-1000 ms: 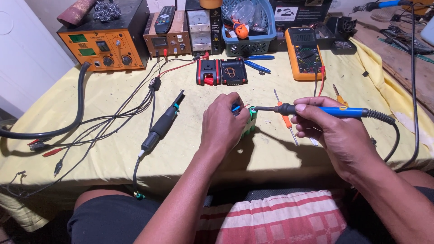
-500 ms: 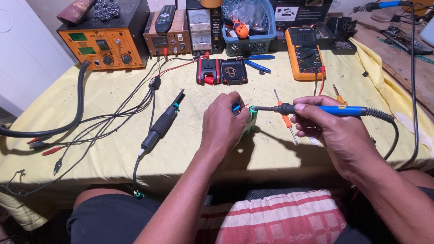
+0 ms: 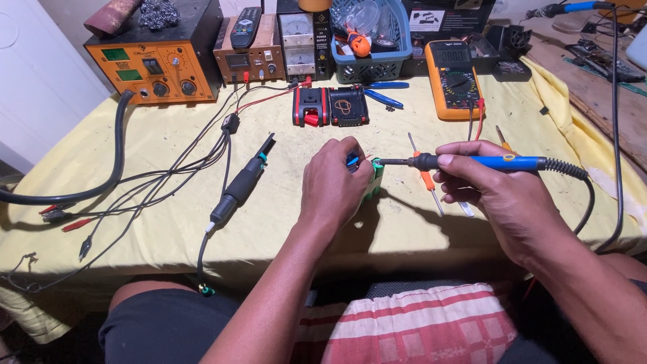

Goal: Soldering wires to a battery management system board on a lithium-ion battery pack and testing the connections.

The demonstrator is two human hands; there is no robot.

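Green battery pack (image 3: 374, 182) sits mid-counter on the yellow cloth (image 3: 168, 222); your left hand (image 3: 335, 185) clamps over it so it stays put, while your right hand (image 3: 488, 189) grips the blue soldering iron (image 3: 472, 162) pen-style, tip meeting its top edge.

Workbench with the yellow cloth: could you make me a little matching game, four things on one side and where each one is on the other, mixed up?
Things:
1. soldering iron
2. multimeter
3. black probe handle
4. blue basket

Places:
A. lying on the cloth, left of the left hand
B. at the back of the table, between a meter box and the orange tester
C. held in the right hand, tip at the small green part
D. right of the basket, flat on the cloth

Pairs: 1-C, 2-D, 3-A, 4-B
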